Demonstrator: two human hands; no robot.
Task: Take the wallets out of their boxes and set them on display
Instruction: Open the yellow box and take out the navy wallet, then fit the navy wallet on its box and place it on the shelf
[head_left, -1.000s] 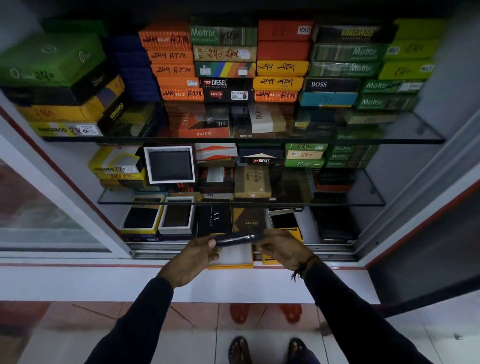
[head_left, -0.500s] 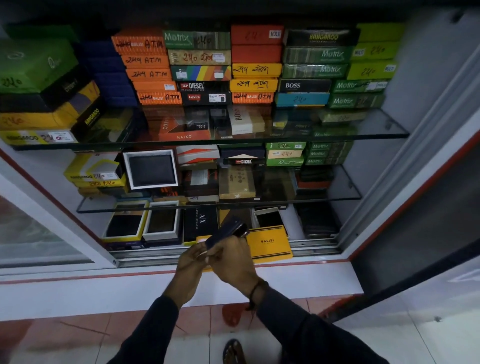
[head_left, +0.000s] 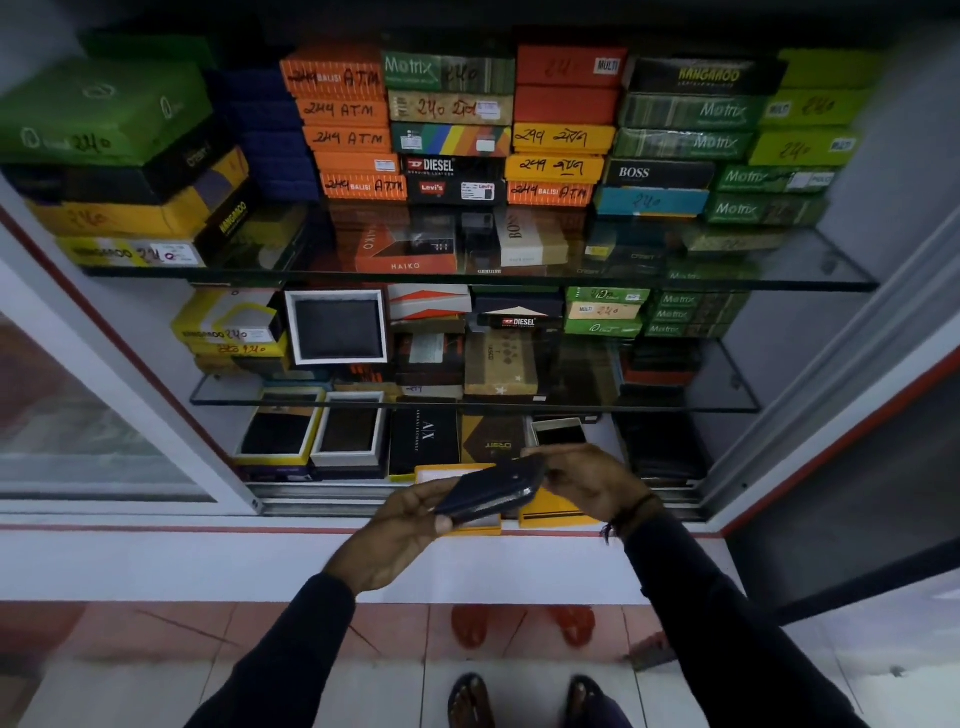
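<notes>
The cabinet (head_left: 130, 395) filled the view, w/ two glass shelves (head_left: 467, 402) stacked w/ closed boxes (head_left: 343, 109) and a bottom row where open boxes (head_left: 348, 441) showed dark wallets flat inside. In front of that bottom row, just above the sill, sat an open yellow box (head_left: 550, 512), partly hidden by the hands. The wallet (head_left: 491, 493) was out of its box, held in the air over the yellow box, between both hands. It looked dark, folded, thin; prob. light, soft leather w/ some flex, smooth enough to slip if pinched lightly, not fragile. Best hold, I'd judge, is at the two short ends or across the folded edges, not the flap. Its long axis ran lower left to upper right, the right end raised and further toward the cabinet, broad face tilted up toward the camera. Left hand (head_left: 400, 540) had its grip closed on the lower-left end, thumb on the near edge; right hand (head_left: 587, 480) held the upper-right end, fingers curled over it.
</notes>
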